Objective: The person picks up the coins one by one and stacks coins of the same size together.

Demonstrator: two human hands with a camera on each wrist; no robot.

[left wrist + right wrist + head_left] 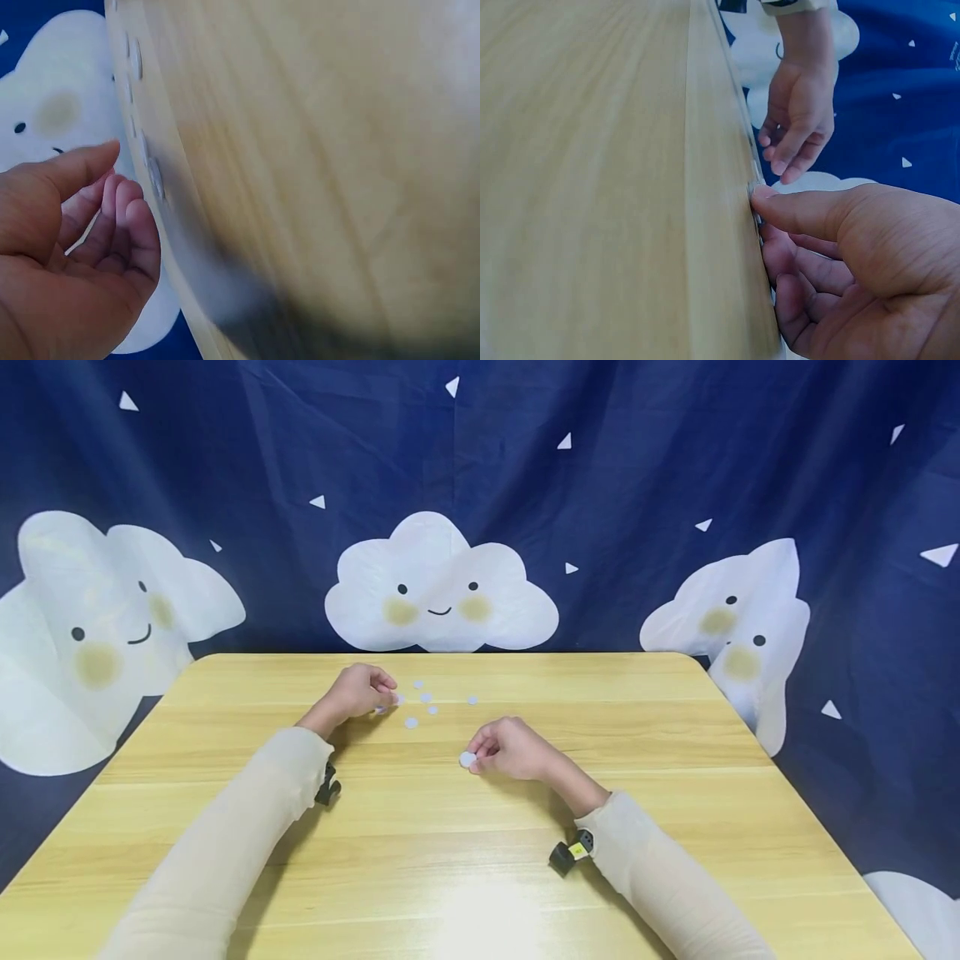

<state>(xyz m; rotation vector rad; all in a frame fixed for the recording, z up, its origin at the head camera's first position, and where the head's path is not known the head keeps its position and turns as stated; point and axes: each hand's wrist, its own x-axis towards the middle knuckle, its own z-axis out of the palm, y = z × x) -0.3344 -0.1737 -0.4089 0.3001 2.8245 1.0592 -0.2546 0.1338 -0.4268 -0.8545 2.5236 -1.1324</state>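
Observation:
Several small pale, flat round discs lie scattered on the far part of the wooden table, among them one disc (411, 723) toward the front of the group. Beside the group's left end hovers my left hand (356, 691), its fingers loosely bent. In the left wrist view nothing sits between that hand's thumb and fingers, and a disc (155, 178) lies just past the fingertips. My right hand (517, 749) pinches a white disc (467, 759) between thumb and fingers, close over the table in front of the others. In the right wrist view the thumb covers most of this disc.
The light wooden table (420, 827) has its far edge against a dark blue curtain (495, 410) printed with clouds and triangles. A lone disc (472, 700) lies to the right of the group. Both sleeved wrists carry small black cameras.

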